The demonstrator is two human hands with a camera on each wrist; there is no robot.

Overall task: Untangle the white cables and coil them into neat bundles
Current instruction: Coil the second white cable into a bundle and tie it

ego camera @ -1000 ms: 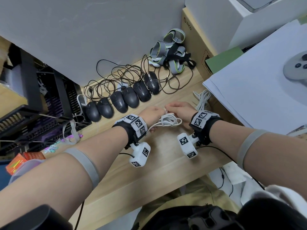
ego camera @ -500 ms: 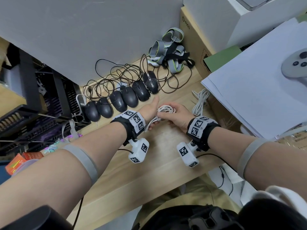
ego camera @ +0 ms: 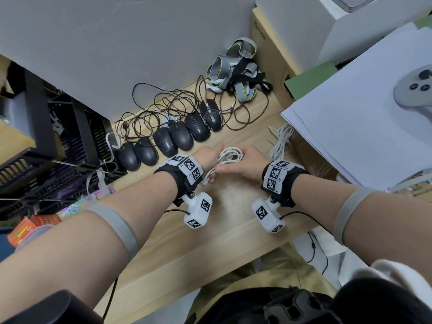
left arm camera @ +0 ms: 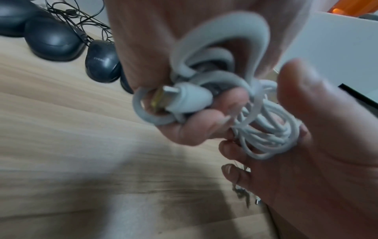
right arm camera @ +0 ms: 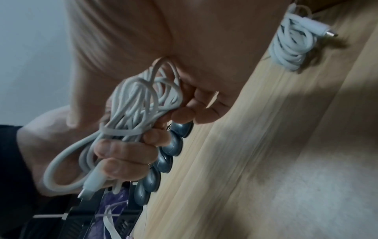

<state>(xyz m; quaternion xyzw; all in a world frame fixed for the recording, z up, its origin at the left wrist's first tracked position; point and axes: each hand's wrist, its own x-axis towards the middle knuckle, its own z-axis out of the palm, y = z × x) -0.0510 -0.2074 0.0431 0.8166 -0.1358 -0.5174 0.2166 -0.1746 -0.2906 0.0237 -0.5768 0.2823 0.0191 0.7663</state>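
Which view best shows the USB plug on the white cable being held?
Left wrist: the USB plug fills the centre, metal tip visible, gripped in the left hand. Right wrist shows it dim and edge-on at the lower left. In the head view it is too small to make out.

The scene was viewed from three cameras. The head view was taken from above and looked steeply down on the wooden desk [ego camera: 233,232], with both forearms reaching away toward the row of black mice [ego camera: 173,139] at the far side. The left wrist view was set very close behind the left hand [left arm camera: 163,53], low over the desk, and faced across it toward the mice [left arm camera: 53,38]. The right wrist view was set just as close under the right hand [right arm camera: 194,48], tilted, with the mice [right arm camera: 163,160] seen beyond it. The coiled white cable [ego camera: 228,156], the mice and the desk were shared by all three views.
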